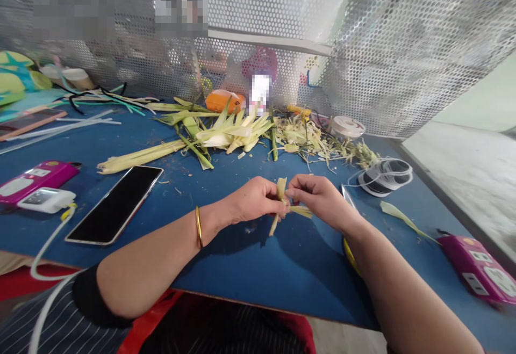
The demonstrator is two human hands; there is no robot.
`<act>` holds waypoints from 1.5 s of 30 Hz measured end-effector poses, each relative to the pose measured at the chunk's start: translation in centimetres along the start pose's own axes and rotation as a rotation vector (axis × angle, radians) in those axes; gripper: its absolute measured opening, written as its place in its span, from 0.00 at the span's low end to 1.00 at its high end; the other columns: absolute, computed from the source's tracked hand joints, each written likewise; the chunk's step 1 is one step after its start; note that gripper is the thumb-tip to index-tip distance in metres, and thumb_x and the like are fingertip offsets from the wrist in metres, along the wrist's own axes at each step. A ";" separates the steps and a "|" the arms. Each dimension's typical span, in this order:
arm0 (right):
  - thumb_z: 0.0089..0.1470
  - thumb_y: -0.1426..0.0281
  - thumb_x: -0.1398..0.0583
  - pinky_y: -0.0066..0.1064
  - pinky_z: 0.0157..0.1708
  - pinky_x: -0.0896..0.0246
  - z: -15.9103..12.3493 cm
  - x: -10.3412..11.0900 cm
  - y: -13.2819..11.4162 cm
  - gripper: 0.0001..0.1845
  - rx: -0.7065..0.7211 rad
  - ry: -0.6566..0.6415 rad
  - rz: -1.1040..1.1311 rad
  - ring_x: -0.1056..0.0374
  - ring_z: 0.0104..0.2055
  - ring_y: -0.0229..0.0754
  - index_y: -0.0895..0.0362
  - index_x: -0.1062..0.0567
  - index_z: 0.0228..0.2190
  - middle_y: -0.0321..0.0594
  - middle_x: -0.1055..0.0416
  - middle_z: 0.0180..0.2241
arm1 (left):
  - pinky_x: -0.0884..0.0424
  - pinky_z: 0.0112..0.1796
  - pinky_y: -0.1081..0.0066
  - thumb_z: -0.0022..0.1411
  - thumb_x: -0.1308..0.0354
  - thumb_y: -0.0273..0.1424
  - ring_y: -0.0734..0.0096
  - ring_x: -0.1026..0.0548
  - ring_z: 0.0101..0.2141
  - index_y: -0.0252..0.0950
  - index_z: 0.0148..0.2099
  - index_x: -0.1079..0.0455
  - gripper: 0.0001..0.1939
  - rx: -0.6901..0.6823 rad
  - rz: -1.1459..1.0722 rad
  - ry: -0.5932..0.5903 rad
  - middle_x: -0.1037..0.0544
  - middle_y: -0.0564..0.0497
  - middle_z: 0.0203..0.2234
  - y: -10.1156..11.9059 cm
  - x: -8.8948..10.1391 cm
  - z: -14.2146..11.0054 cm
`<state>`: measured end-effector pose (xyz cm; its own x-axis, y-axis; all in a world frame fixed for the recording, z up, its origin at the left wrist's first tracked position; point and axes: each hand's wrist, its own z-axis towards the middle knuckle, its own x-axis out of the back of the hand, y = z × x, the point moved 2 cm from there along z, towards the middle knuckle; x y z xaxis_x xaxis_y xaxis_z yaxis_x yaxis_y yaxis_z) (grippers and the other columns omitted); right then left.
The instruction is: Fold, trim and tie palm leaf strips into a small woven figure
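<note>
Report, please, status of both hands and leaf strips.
Left hand pinching leaf strips. Right hand touching them. Yellow-handled tool partly hidden by right forearm.

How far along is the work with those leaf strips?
Some stripping looks done, judging by the scraps. The left hand pinches a small leaf piece, with the right hand working close against it. Its ends stick out loose, so it seems unfinished; more leaves lie in a pile. The total needed isn't visible.
</note>
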<state>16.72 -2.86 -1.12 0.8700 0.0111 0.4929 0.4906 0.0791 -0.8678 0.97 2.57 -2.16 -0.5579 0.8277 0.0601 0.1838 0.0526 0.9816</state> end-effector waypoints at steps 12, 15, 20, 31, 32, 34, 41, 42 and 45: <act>0.50 0.57 0.38 0.30 0.29 0.42 0.5 -1.5 1.0 0.17 -0.052 0.178 0.292 0.39 0.25 0.37 0.56 0.30 0.21 0.35 0.33 0.21 | 0.28 0.37 0.69 0.54 0.35 0.30 0.72 0.26 0.29 0.32 0.31 0.27 0.06 -0.127 -0.282 0.307 0.24 0.51 0.25 0.3 0.5 0.6; 0.55 0.60 0.40 0.29 0.29 0.43 0.2 -1.7 0.4 0.13 0.042 0.255 0.229 0.39 0.26 0.37 0.55 0.29 0.24 0.33 0.34 0.22 | 0.29 0.35 0.70 0.54 0.37 0.27 0.73 0.27 0.28 0.32 0.31 0.28 0.04 -0.116 -0.303 0.370 0.25 0.51 0.24 0.3 0.7 0.7; 0.53 0.61 0.38 0.28 0.27 0.45 0.0 -2.2 0.4 0.10 0.031 0.317 0.361 0.42 0.25 0.36 0.55 0.27 0.28 0.32 0.35 0.22 | 0.29 0.34 0.71 0.53 0.35 0.26 0.74 0.27 0.27 0.31 0.31 0.27 0.04 -0.069 -0.312 0.326 0.25 0.51 0.23 0.3 0.4 0.6; 0.53 0.62 0.37 0.28 0.25 0.48 0.0 -1.9 1.1 0.11 0.047 0.446 0.340 0.44 0.24 0.35 0.55 0.28 0.25 0.32 0.36 0.21 | 0.28 0.39 0.69 0.53 0.32 0.33 0.71 0.24 0.32 0.31 0.36 0.23 0.11 0.023 -0.533 0.128 0.21 0.47 0.31 -0.1 0.2 0.4; 0.53 0.62 0.37 0.28 0.25 0.48 0.0 -1.8 1.1 0.11 0.050 0.454 0.345 0.44 0.24 0.35 0.55 0.28 0.25 0.32 0.36 0.21 | 0.28 0.39 0.69 0.53 0.32 0.31 0.71 0.24 0.32 0.31 0.36 0.23 0.09 0.033 -0.555 0.120 0.22 0.47 0.31 0.0 0.2 0.4; 0.53 0.63 0.37 0.27 0.25 0.48 0.0 -1.8 1.1 0.11 0.046 0.466 0.351 0.44 0.25 0.35 0.56 0.27 0.25 0.32 0.35 0.21 | 0.28 0.39 0.69 0.55 0.35 0.28 0.72 0.24 0.32 0.30 0.37 0.24 0.07 0.038 -0.570 0.120 0.22 0.47 0.30 0.2 0.1 0.3; 0.49 0.63 0.36 0.28 0.28 0.43 0.3 -0.9 0.5 0.10 0.022 0.288 0.341 0.40 0.26 0.36 0.56 0.25 0.32 0.32 0.31 0.24 | 0.27 0.35 0.69 0.56 0.38 0.24 0.73 0.24 0.28 0.31 0.36 0.29 0.04 0.015 -0.543 0.261 0.24 0.50 0.27 0.5 0.4 0.2; 0.48 0.63 0.35 0.29 0.29 0.42 0.4 -0.6 0.5 0.12 0.024 0.228 0.347 0.38 0.27 0.36 0.56 0.25 0.35 0.32 0.31 0.25 | 0.27 0.34 0.69 0.57 0.39 0.23 0.72 0.24 0.27 0.31 0.35 0.30 0.03 0.017 -0.544 0.271 0.24 0.50 0.27 0.5 0.6 0.2; 0.47 0.64 0.35 0.31 0.32 0.39 0.6 0.4 0.7 0.13 0.030 0.104 0.296 0.34 0.29 0.38 0.55 0.24 0.36 0.34 0.28 0.27 | 0.27 0.33 0.69 0.58 0.41 0.22 0.72 0.24 0.27 0.31 0.35 0.31 0.02 0.019 -0.543 0.260 0.23 0.49 0.27 0.7 0.8 0.2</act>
<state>17.39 -2.25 -1.47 0.9759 -0.0636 0.2086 0.2149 0.1165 -0.9697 0.81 3.41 -1.49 -0.7551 0.5162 -0.4042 -0.1698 0.4414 0.8811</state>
